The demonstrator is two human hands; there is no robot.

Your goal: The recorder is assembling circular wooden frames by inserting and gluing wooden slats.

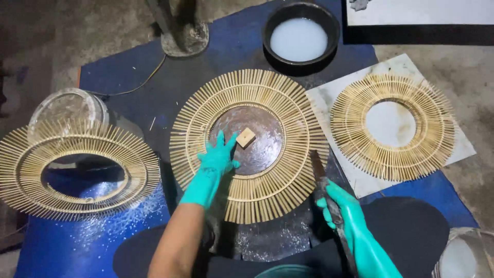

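On blue matting, left hand (220, 153) presses spread fingers on the bamboo ring (249, 145) while right hand (337, 206) grips a blade (320, 175) that could splinter sticks.

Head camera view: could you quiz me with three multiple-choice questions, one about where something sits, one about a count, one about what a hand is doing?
1. Where is the small wooden block?
A. In the bowl of white liquid
B. On the round plate inside the middle stick ring
C. On the white tile

2. How many stick rings are in view?
A. Two
B. Three
C. Five

3. What is the right hand doing?
A. Gripping a dark blade
B. Resting open and flat
C. Lifting the bowl

Answers:
1 B, it lies by the left hand.
2 B, left, middle, right.
3 A, fingers wrap the blade.
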